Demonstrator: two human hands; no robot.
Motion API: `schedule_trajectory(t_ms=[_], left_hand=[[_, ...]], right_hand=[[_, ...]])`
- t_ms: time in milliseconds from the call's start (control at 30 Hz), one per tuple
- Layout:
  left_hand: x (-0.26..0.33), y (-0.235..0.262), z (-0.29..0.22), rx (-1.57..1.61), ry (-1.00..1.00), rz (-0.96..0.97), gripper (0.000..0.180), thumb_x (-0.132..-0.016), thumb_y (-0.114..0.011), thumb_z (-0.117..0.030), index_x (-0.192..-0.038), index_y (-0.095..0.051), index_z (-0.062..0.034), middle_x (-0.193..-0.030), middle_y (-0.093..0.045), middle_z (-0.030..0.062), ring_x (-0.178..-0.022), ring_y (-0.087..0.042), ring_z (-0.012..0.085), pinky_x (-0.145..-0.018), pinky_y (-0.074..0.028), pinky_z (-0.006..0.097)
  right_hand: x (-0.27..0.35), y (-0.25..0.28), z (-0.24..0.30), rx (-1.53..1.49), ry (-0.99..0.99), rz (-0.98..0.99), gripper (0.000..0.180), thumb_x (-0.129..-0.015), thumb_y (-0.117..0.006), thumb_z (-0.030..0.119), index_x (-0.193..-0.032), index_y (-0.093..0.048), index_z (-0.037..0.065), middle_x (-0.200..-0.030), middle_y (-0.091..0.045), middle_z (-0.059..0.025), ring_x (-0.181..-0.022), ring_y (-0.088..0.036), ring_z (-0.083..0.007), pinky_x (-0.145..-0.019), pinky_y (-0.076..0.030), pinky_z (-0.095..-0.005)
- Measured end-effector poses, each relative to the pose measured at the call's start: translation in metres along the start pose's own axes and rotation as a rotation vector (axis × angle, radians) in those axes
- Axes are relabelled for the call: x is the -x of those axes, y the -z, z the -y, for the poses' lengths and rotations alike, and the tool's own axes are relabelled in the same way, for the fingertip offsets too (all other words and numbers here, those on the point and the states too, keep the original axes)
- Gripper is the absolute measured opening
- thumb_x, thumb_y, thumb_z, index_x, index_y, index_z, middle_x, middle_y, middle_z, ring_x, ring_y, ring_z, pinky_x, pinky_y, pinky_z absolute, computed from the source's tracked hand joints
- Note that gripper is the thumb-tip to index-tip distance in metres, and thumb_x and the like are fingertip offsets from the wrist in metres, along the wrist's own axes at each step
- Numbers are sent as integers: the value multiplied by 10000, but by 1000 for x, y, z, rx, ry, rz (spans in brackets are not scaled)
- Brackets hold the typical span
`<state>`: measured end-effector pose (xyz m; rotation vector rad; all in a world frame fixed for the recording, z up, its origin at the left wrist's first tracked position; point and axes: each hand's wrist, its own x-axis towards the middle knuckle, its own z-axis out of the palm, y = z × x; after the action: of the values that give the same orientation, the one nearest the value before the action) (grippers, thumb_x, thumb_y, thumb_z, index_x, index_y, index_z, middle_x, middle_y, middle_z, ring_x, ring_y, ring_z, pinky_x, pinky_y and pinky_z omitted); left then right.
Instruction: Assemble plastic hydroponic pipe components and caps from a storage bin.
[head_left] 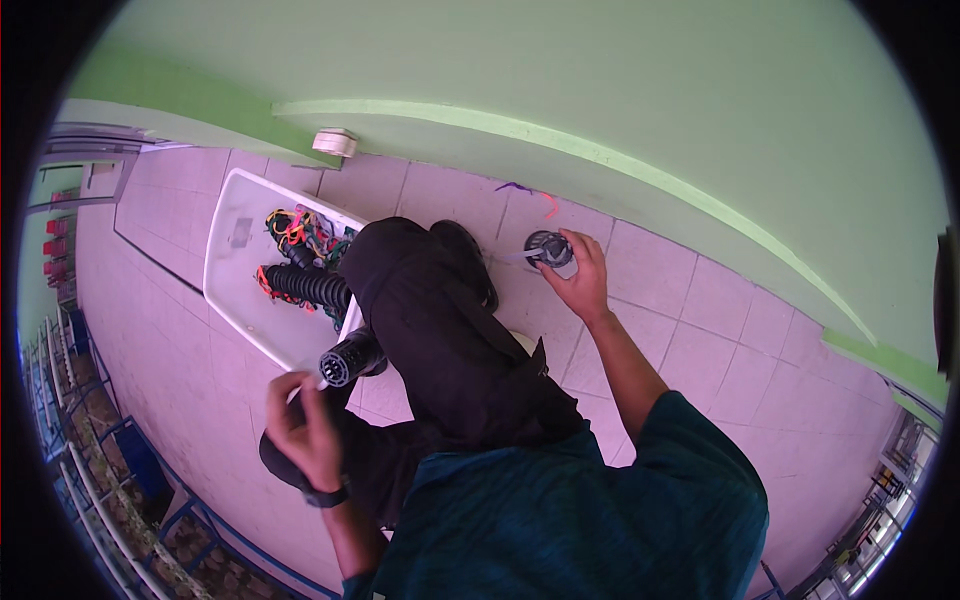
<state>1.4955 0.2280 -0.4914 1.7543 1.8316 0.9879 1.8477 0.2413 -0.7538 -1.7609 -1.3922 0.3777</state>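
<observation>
My right hand [585, 277] grips the rim of a round dark plastic piece [549, 249], like a slotted cap, just above the tiles. A pale strip [518, 256] sticks out from its left side. My left hand [303, 428], a dark band at its wrist, has its fingers closed at the end of a black ribbed cylinder [350, 358]. A small whitish bit shows at those fingertips; blur hides what it is. The cylinder lies by my leg, its round slotted end facing my left hand.
A white tub [232, 290] at left holds black corrugated tubes [308, 287] and tangled colourful cords [310, 232]. Purple and orange scraps [550, 205] lie by the green wall [620, 110]. A small white box [335, 142] stands at the wall's foot. Blue railings [200, 515] run along the lower left.
</observation>
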Motion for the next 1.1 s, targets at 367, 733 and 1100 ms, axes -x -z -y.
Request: schedule_trajectory(t_ms=[367, 733, 1100], left_hand=[[-57, -65, -132, -64, -359, 680, 185, -893, -679, -129, -906, -610, 42, -897, -603, 179, -790, -604, 334, -692, -474, 361], [-29, -21, -78, 245, -201, 380, 134, -918, -556, -1, -803, -580, 66, -726, -570, 88, -675, -528, 155, -643, -423, 298], [-34, 10, -16, 617, 198, 289, 196, -1009, -495, -120, -1011, -618, 32, -923, -657, 49, -838, -610, 122, -790, -476, 255]], right_hand=[[-45, 115, 210, -529, 259, 38, 619, -663, -889, 176, -1200, -624, 19, -1076, -626, -117, -923, -646, -228, -793, -530, -322], [-23, 88, 263, -576, 308, 203, 632, -674, -891, 174, -1222, -611, 30, -1054, -626, -73, -783, -585, -158, -703, -501, -288], [-13, 50, 275, -680, 207, 233, 554, -736, -844, 158, -1222, -616, 23, -1039, -622, -73, -750, -560, -135, -694, -478, -268]])
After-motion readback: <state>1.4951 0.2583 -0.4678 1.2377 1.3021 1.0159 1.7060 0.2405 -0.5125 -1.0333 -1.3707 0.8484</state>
